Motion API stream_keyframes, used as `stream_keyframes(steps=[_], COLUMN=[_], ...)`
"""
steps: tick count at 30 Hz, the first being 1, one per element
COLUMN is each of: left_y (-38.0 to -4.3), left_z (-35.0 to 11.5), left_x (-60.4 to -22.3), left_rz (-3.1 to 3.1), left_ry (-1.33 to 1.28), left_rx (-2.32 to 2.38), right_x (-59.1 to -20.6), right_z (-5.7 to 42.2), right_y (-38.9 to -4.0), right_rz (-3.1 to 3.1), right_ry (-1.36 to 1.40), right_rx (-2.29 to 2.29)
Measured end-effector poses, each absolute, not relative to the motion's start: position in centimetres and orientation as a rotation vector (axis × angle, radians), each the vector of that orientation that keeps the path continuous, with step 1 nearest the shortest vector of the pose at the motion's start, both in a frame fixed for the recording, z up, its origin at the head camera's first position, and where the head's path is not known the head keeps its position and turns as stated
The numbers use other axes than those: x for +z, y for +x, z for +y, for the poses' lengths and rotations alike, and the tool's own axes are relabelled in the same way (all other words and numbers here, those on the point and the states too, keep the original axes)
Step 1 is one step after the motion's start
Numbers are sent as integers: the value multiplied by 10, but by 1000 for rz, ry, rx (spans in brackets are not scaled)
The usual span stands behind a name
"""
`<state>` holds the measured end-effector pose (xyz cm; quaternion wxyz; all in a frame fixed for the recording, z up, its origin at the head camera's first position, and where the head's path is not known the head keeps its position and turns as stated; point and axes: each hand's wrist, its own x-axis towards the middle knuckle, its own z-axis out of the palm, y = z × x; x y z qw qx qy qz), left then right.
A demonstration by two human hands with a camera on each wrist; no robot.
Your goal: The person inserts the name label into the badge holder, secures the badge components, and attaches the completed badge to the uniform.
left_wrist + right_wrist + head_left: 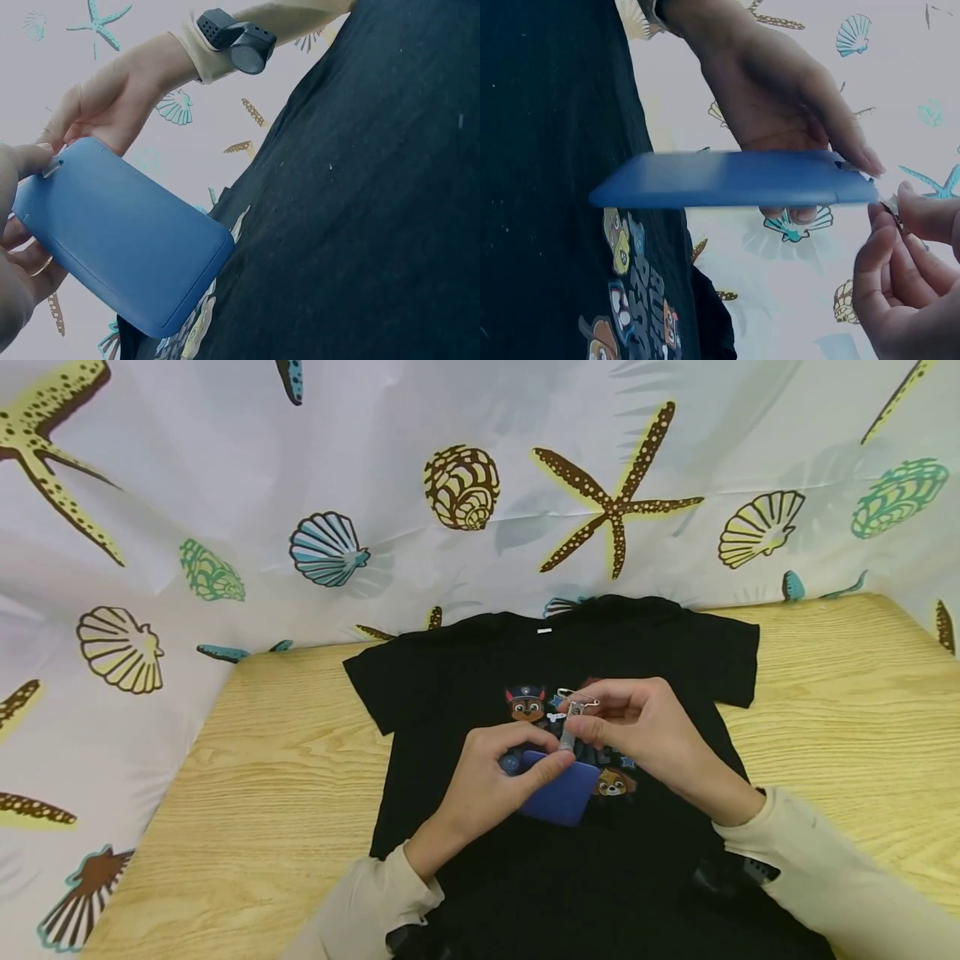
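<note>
A blue badge holder [558, 797] hangs tilted over the printed front of a black T-shirt [525, 877]. Its top end is pinched between the thumb and fingers of my left hand [483, 772]; the left wrist view shows the broad face of the holder [131, 236]. A short clear strap [567, 739] rises from that end to a metal clip with a safety pin [579, 697]. Thumb and fingertips of my right hand [652, 727] pinch the clip, just above the left hand. The right wrist view has the holder [735, 180] nearly edge-on.
The shirt lies spread on a light wooden table [285, 760], collar toward the back. Cartoon dogs [525, 703] are printed on its chest. A white curtain [420, 577] with shells and starfish hangs behind the table and along its left side.
</note>
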<state>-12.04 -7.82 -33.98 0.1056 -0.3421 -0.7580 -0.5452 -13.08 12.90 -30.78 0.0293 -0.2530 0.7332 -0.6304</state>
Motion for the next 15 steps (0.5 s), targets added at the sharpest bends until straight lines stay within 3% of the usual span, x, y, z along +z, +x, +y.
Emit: stream_keyframes(steps=[15], left_y=[-118], left_z=[-77], left_x=[-338], left_rz=[-2258], left_ry=[-1091], left_rx=[-1853], right_x=[-305], right_z=[121], right_y=[-124], right_rz=[2386], right_ry=[-891], right_rx=[-1928])
